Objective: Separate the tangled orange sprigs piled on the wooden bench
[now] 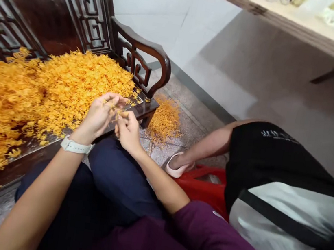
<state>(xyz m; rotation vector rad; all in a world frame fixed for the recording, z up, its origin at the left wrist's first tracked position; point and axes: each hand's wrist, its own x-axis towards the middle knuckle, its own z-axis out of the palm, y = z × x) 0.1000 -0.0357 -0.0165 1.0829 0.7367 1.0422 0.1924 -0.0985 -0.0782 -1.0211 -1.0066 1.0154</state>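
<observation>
One orange sprig (114, 110) is between two hands near the corner of the bench (150, 107), the left hand (99, 114) curled loosely around it, the right hand (128, 132) pinching it, and I think a light grip would spare its thin strands.

Small, spindly yellow-orange sprig (114, 110), partly hidden, between left fingers (115, 100) and right fingers (131, 116)

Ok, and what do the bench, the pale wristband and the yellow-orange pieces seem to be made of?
Bench: probably dark varnished wood; carved fretwork and glossy reflections suggest it.
Pale wristband: likely matte silicone or rubber, judging by its smooth surface.
Yellow-orange pieces: perhaps soft plastic, given their uniform colour and repeated spiky shapes; plant material remains possible.
</observation>
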